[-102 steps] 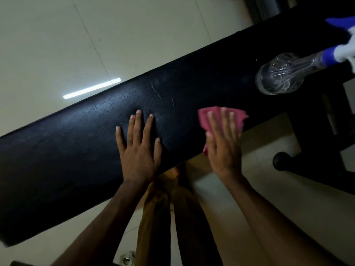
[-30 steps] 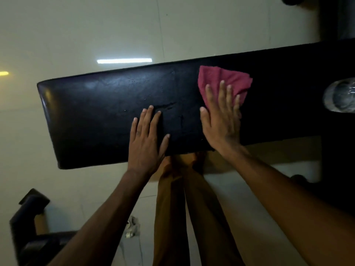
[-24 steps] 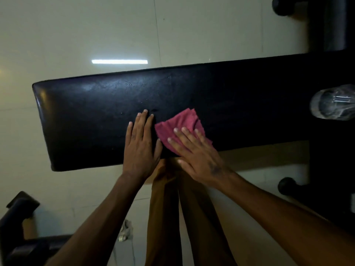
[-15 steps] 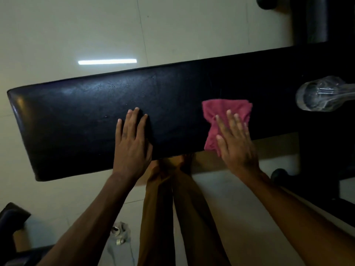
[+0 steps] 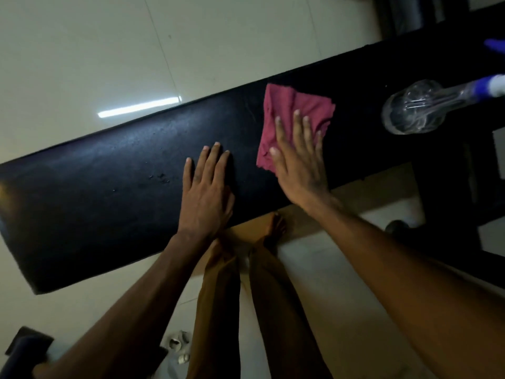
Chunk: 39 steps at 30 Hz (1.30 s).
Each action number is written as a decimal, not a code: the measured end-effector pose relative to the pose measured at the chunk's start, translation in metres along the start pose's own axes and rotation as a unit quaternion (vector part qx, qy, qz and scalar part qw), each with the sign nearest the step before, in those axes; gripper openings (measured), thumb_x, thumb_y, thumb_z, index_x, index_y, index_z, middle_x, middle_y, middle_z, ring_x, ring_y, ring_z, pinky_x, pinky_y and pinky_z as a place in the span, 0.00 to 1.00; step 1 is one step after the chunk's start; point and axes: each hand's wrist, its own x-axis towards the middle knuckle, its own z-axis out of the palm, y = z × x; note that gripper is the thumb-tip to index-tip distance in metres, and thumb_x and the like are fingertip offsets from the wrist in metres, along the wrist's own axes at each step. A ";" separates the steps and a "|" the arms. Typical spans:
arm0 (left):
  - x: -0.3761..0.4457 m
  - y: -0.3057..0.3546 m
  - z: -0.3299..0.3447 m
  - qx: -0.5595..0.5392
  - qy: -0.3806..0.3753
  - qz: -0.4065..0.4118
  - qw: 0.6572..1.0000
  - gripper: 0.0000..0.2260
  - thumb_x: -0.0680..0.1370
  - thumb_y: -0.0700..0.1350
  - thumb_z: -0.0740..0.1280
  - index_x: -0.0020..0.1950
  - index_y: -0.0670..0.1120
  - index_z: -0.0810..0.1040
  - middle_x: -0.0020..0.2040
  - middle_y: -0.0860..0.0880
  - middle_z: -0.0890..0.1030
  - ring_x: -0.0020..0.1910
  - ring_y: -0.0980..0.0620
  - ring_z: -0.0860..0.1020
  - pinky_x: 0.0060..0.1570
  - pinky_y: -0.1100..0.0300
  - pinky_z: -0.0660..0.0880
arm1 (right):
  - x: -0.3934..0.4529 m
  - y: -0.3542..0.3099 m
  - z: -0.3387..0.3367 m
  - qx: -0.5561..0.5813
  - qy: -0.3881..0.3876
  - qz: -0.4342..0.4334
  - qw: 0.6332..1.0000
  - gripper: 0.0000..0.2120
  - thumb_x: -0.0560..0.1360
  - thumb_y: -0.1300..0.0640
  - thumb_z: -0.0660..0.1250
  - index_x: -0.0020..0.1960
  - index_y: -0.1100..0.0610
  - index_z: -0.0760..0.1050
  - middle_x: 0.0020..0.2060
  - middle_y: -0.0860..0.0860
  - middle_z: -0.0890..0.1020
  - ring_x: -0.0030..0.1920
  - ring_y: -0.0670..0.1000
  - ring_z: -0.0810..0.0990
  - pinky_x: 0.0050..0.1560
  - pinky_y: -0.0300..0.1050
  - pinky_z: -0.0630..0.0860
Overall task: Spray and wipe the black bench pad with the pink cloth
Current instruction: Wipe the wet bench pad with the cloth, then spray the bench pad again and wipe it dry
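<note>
Pink cloth [image 5: 295, 116] lies under right hand [image 5: 299, 165], flat on bench pad [image 5: 109, 187].

Plenty of open black bench pad [image 5: 82, 192] stretched off to the left of the left hand [image 5: 205, 198]. Rightward, the clear spray bottle [image 5: 418, 109] lay across the pad, blocking that end past the pink cloth [image 5: 289, 110].
</note>
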 end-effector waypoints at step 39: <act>0.194 0.157 0.035 0.078 -0.060 0.059 0.993 0.35 0.83 0.60 0.51 0.83 0.42 0.44 0.83 0.44 0.45 0.82 0.47 0.42 0.80 0.42 0.42 | 0.051 0.158 -0.174 0.438 0.380 0.177 0.795 0.19 0.76 0.58 0.65 0.64 0.67 0.75 0.59 0.53 0.81 0.54 0.51 0.82 0.54 0.43 0.77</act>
